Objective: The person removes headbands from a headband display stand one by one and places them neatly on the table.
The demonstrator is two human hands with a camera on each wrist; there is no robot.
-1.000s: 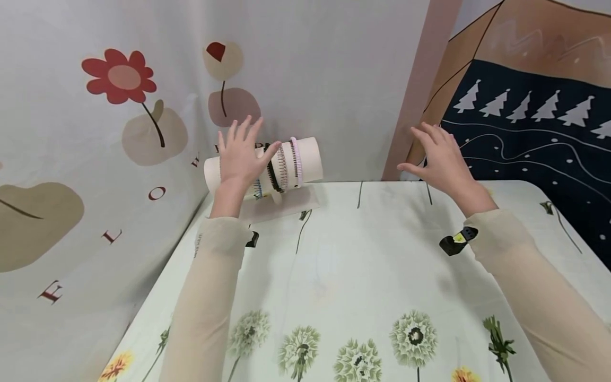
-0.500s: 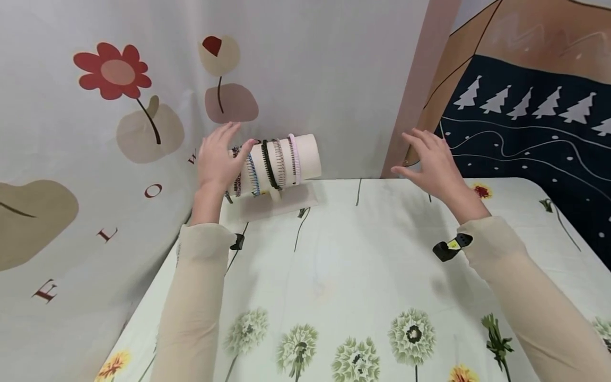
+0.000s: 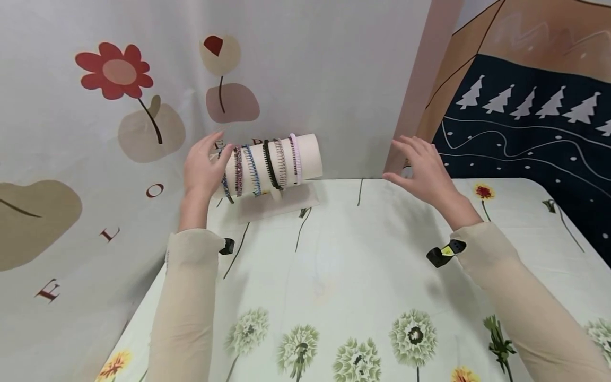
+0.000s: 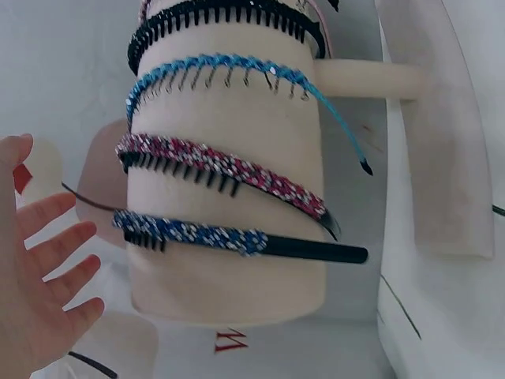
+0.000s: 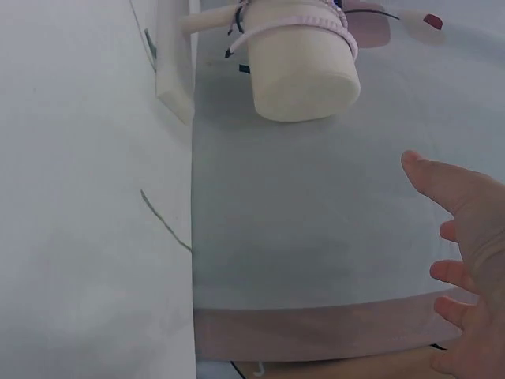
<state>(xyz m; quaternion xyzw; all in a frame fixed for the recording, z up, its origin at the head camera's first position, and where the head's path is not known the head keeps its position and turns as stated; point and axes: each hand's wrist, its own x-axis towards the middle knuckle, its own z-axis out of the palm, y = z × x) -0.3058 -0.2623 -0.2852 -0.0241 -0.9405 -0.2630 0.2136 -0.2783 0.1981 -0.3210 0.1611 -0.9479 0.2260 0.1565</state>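
Both released: left hand point(image 3: 202, 167) and right hand point(image 3: 425, 170) are up above the far part of the table point(image 3: 358, 265), palms empty, fingers loosely bent and apart, thumbs spread. Left hand is just beside the left end of a cream roll point(image 3: 311, 156); its thumb overlaps that end in the head view, but the left wrist view shows a gap. Right hand is well to the right of the roll, nothing in its grasp.

Roll lies sideways at the far left of the table, carried by a short post point(image 3: 276, 195) on a flat base point(image 3: 267, 208). Toothed headbands around it, left to right: blue glitter headband point(image 4: 189, 233) with a bare black end, pink glitter headband point(image 4: 229, 170), bright blue braided headband point(image 4: 213, 65), black headband point(image 3: 269, 164), brownish headband point(image 3: 281, 162), lilac headband point(image 3: 296, 159) nearest the right end.

Beige sleeves point(image 3: 186, 307) on both arms, black device point(image 3: 446, 253) at the right wrist, another partly visible at the left. Far side: pale backdrop point(image 3: 334, 79) with a red flower print point(image 3: 119, 71); far right, a dark panel point(image 3: 520, 143) with white trees. Dandelion prints point(image 3: 358, 361) along the near side of the tabletop.
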